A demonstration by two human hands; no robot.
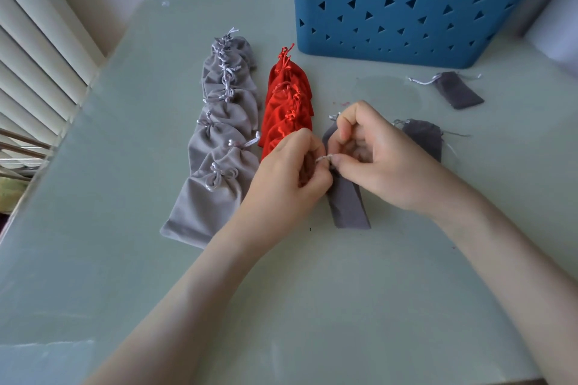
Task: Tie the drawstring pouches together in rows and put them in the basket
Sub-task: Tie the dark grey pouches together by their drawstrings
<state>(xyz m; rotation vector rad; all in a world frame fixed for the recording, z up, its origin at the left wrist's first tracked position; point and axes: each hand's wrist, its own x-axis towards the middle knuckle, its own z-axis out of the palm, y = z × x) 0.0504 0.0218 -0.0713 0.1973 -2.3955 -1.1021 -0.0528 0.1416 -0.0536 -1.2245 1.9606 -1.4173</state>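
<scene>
Both hands are busy in the middle of the desk (312, 306). The left hand (291, 172) and right hand (378, 159) are curled in tight, knuckles nearly touching, and each is pinching the same bit of pale drawstring (323, 158) between thumb and fingertip. That cord belongs to a narrow dark grey pouch (348, 205) lying flat on the desk under the hands, its bottom end pointing toward the person. A bit more dark grey fabric pokes up between the hands, and I honestly can't tell if that's the same pouch or another one.

Just behind the right hand there's a second dark grey pouch (427, 137) with loose strings trailing out. A third dark grey pouch (458, 91) lies further back on its own, near the basket.

To the left of the hands are two strings of pouches knotted one to the next: a row of red pouches (287, 106) right beside the left hand, and a longer row of light grey pouches (225, 122) just beside that, both running away from the person.

The blue basket (406, 9), plastic with triangle cutouts, stands at the far right of the desk, and none of the pouches I can see are in it. Window blinds (34, 56) run along the left.
</scene>
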